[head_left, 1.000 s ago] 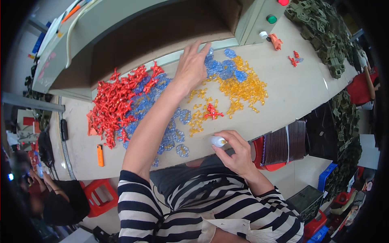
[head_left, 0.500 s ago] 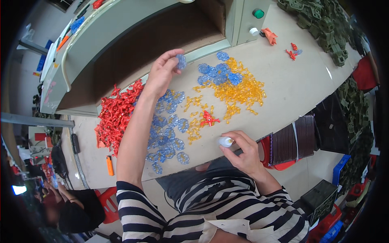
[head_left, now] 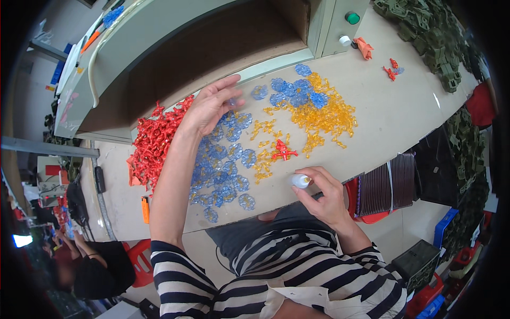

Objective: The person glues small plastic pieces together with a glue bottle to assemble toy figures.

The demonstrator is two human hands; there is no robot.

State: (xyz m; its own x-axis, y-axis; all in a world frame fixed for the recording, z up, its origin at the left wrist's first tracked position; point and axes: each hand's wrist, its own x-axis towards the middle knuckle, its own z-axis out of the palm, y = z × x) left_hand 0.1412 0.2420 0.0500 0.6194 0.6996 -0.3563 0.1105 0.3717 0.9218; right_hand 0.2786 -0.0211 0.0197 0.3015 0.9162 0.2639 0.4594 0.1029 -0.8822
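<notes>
My left hand (head_left: 210, 106) is raised over the bench with its fingers spread, pinching a small clear blue plastic piece (head_left: 232, 101) at the fingertips. Below it lies a spread of blue plastic pieces (head_left: 223, 170). My right hand (head_left: 324, 194) rests at the near edge of the bench and holds a small white bottle with a yellow base (head_left: 300, 181). A pile of red pieces (head_left: 156, 141) lies to the left, a pile of yellow pieces (head_left: 324, 114) to the right, with one red figure (head_left: 282, 151) between them.
A grey-green machine housing with a dark opening (head_left: 212, 48) stands behind the bench, with a green button (head_left: 351, 17). An orange lighter (head_left: 145, 208) lies at the left. Dark green parts (head_left: 435, 37) are heaped at the right. Another person (head_left: 90, 266) sits at lower left.
My left hand has drawn back from the far blue pieces toward me, carrying a blue piece. My right hand has stayed at the bench edge with the bottle.
</notes>
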